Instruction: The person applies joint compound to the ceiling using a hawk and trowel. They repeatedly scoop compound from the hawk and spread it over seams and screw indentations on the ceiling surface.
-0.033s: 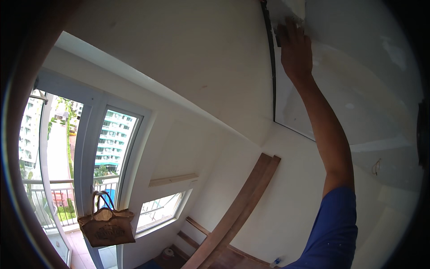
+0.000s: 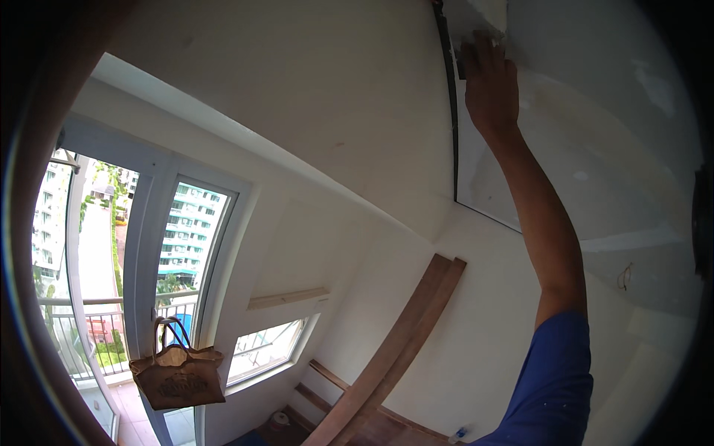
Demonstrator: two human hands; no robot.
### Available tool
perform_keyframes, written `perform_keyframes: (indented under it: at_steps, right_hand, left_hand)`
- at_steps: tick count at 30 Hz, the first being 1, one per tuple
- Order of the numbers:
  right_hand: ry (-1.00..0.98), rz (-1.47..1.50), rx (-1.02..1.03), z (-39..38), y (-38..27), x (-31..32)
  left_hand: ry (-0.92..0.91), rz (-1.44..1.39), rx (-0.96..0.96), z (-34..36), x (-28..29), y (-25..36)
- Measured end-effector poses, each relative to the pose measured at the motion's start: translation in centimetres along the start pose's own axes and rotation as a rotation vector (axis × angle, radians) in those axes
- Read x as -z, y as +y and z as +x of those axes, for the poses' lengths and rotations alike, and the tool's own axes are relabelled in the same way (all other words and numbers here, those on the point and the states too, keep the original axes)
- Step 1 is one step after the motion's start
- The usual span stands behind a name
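My right hand [image 2: 492, 93] reaches up to the pale ceiling panel [image 2: 550, 149], close to its dark edge strip [image 2: 451, 97]. The back of the hand faces me. Its fingers are bent around a small dark flat piece [image 2: 462, 61], whose kind I cannot make out; most of it is hidden behind the fingers. Just beyond the fingertips there is a rough whitish patch [image 2: 497, 36]. Whiter smears [image 2: 625, 241] mark the panel elsewhere. The bare forearm rises from a blue sleeve [image 2: 550, 372]. My left hand does not show.
A brown paper-like bag [image 2: 178, 379] with handles hangs by the tall glass door frame [image 2: 141, 223] at left. Two long wooden planks [image 2: 394, 349] lean against the white wall. A small window [image 2: 264, 349] sits low, and a thin loop of wire [image 2: 625, 276] hangs at right.
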State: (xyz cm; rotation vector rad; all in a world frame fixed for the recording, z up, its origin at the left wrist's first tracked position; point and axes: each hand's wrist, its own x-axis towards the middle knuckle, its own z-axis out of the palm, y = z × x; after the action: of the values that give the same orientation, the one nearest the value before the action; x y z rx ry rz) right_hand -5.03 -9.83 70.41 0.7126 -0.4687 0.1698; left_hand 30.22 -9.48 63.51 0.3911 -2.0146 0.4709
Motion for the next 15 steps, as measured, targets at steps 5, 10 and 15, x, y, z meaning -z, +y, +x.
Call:
perform_keyframes:
  at_steps: [5,10,15]
  right_hand:
    - [0.136,-0.029,0.026,1.5,0.4,1.6]
    - [0.252,0.043,0.086,3.6,1.4,0.9]
    - [0.150,0.014,0.061,2.6,1.3,-0.7]
  left_hand:
    - [0.002,0.000,0.002,0.0,0.0,0.0]
    - [0.007,-0.011,0.002,0.0,-0.1,-0.2]
    - [0.010,-0.020,-0.001,0.2,0.0,-0.5]
